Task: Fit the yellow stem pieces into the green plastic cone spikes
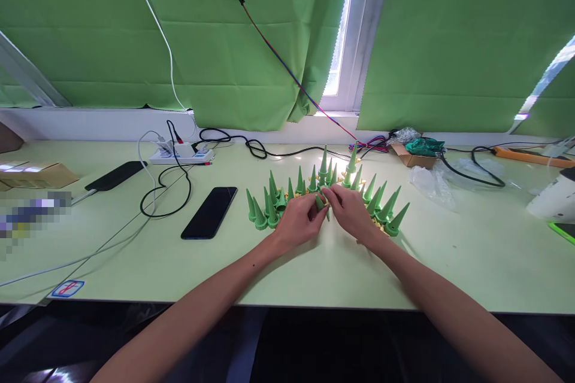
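Observation:
My left hand [300, 218] is closed on a small green cone [319, 202] in front of a cluster of similar pieces. The fingers of my right hand [353, 210] are pinched together at the wide end of that cone, beside a small yellowish bit. Whether they grip the cone itself or the yellowish bit is too small to tell. Several green cones [260, 215] stand upright on round bases to the left of my hands. More cones [398, 220] stand or lean on the right, with yellowish pieces low among them.
A black phone [209, 213] lies left of the cones. Farther left are a power strip [179, 153], loose cables and a dark flat device [115, 176]. At the back right sit a small cardboard box [411, 156] and clear plastic bags [433, 187]. The table's front edge runs below my forearms.

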`<state>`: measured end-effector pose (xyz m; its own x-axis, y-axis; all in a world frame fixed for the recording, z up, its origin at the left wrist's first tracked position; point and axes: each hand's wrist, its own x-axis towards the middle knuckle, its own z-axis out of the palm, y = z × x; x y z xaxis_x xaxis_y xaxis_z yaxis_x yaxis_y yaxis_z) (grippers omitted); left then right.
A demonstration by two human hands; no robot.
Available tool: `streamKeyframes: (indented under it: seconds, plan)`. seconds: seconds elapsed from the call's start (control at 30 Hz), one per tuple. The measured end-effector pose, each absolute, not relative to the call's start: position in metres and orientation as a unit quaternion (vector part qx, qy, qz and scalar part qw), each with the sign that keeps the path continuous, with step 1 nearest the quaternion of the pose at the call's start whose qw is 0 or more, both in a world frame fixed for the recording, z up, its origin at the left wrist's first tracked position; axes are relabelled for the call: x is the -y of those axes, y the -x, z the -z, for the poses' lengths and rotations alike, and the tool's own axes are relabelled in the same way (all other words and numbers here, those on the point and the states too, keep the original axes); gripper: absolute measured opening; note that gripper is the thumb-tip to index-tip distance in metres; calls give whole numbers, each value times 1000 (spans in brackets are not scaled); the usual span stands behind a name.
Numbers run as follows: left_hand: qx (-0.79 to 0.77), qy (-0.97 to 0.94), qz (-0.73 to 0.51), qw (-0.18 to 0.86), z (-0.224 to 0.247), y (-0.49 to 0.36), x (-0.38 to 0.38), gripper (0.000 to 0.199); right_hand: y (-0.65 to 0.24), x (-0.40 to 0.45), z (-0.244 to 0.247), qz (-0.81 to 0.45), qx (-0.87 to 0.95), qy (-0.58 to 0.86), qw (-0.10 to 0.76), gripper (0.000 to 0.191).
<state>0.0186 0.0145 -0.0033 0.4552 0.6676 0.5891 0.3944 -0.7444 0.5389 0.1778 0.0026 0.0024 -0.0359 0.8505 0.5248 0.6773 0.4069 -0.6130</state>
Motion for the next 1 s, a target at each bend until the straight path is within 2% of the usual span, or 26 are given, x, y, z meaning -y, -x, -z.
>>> streamKeyframes:
  seconds: [0.33,0.7,0.9,1.0]
  plan:
    - [-347,-801,-454,179,-1,-20,-15,16,-176,0,-2,-99,708,538,446,41]
    - [-340,-806,-459,155,3,-20,-16,24,-177,-3,1,-95,716,542,429,40]
    - [-316,-832,-432,147,4,-19,-17,11,-177,-2,0,-83,723,536,428,42]
    - [-315,-835,-426,145,4,-19,-17,10,-177,-2,0,-81,721,536,433,42]
